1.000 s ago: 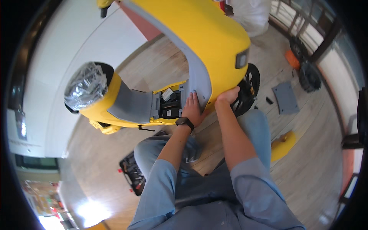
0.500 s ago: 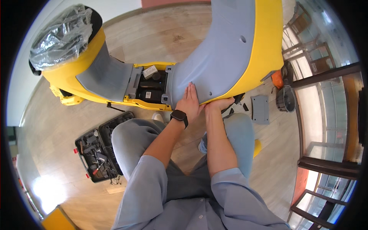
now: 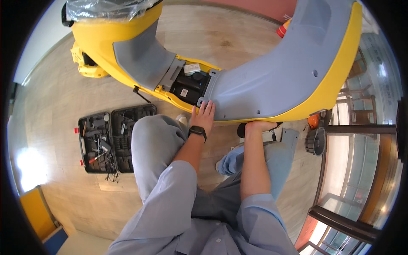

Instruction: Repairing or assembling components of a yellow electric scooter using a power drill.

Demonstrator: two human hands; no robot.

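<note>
A yellow-and-grey scooter body [image 3: 289,80] spans the upper view, plastic wrap [image 3: 108,9] over its seat. Its open floor compartment [image 3: 189,85] holds black parts and a pale box [image 3: 192,68]. My left hand [image 3: 203,117], wearing a black watch, rests open with fingers extended on the front panel's lower edge beside that compartment. My right hand [image 3: 257,126] is turned palm up beneath the yellow lower edge, touching it; its fingers are partly hidden, so their grip is unclear. A dark part of the wheel area shows behind this hand.
An open black toolbox [image 3: 95,144] with tools and cables lies left of my knees. A grey panel [image 3: 289,140] lies right, near an orange object [image 3: 313,121] and a dark bucket [image 3: 315,144]. Glass doors line the right side; a yellow board [image 3: 36,210] stands lower left.
The view has swung, bringing more of the grey front panel into sight. My left hand's fingertips sit lower, by the panel's edge; my right hand stays under the yellow edge.
</note>
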